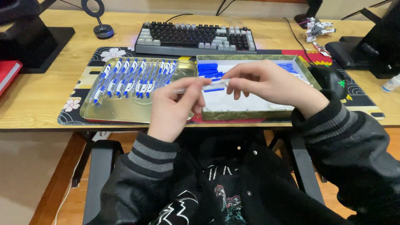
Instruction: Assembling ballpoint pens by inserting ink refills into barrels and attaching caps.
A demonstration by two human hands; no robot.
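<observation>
A clear pen barrel (196, 86) is pinched between the left hand (177, 106) and right hand (266, 83) above the box of blue parts (250, 111) — a slackened grip could likely drop it off the bench (37, 100).

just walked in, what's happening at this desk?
A seated person is holding a clear pen barrel between both hands, left hand and right hand, above the desk edge. A gold metal tray on the left holds a row of assembled blue-and-white pens. An open box on the right holds loose blue parts. A keyboard sits behind.
</observation>
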